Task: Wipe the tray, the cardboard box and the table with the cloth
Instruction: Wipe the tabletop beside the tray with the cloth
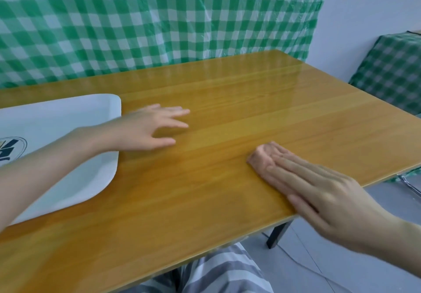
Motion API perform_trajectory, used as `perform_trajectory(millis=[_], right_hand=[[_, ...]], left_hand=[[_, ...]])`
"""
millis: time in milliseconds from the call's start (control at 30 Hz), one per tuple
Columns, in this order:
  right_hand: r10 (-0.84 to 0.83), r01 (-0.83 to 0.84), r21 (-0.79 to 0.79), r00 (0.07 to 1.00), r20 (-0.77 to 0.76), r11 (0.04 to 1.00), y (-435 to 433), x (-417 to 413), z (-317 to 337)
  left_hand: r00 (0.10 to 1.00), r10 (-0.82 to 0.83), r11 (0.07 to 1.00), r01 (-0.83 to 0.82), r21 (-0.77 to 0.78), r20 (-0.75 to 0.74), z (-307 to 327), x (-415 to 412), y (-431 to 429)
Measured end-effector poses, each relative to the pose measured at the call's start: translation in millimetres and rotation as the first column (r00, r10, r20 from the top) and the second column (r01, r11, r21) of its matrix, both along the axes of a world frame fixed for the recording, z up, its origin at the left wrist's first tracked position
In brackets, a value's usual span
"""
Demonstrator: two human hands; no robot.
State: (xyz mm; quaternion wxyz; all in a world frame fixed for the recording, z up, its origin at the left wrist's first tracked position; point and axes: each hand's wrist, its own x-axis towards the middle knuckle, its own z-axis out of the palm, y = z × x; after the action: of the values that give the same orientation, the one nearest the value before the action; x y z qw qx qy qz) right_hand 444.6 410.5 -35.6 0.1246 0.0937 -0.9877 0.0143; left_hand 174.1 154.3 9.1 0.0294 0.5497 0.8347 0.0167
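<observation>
A white tray [57, 119] with a dark round logo lies on the wooden table [227, 101] at the left. My left hand [150, 128] rests flat on the table beside the tray's right edge, fingers spread, holding nothing. My right hand [319, 190] lies flat with fingers together, pressing a small pinkish cloth [262, 156] onto the table near its right front edge. Only the cloth's far end shows beyond my fingertips. No cardboard box is in view.
A green and white checked sheet [159, 19] hangs behind the table. Another checked cover [391, 69] drapes something at the right. Below the table's front edge are my striped trousers [216, 274], a dark table leg [276, 235] and grey floor.
</observation>
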Motion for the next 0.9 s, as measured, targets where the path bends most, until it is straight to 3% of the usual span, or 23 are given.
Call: perform_trajectory(millis=[133, 300, 433, 633, 767, 900], right_hand=[[-0.196, 0.199, -0.047, 0.979, 0.053, 0.979, 28.8, -12.2, 7.0], [-0.218, 0.235, -0.093, 0.962, 0.162, 0.968, 22.8, -31.6, 17.1], [-0.189, 0.207, -0.079, 0.964, 0.187, 0.975, -8.5, -49.5, 20.9], [0.07, -0.052, -0.086, 0.973, 0.22, 0.995, -52.4, -73.3, 18.4], [0.017, 0.006, -0.087, 0.966, 0.257, 0.996, -39.0, -79.2, 26.7], [-0.157, 0.17, -0.022, 0.946, 0.284, 0.985, -11.7, -97.0, 30.1]], left_hand=[[0.956, 0.246, 0.969, -0.238, 0.07, -0.158, -6.0, -37.1, -35.6], [0.858, 0.478, 0.878, -0.455, 0.15, -0.188, -12.9, -58.1, -63.1], [0.821, 0.547, 0.836, -0.527, 0.15, -0.164, -17.3, -71.6, -68.0], [0.738, 0.667, 0.745, -0.657, 0.112, -0.107, -28.6, -85.2, -57.4], [0.724, 0.688, 0.725, -0.683, 0.088, -0.054, -29.2, -92.0, -53.0], [0.733, 0.681, 0.732, -0.68, 0.048, -0.004, -31.6, -94.9, -46.1]])
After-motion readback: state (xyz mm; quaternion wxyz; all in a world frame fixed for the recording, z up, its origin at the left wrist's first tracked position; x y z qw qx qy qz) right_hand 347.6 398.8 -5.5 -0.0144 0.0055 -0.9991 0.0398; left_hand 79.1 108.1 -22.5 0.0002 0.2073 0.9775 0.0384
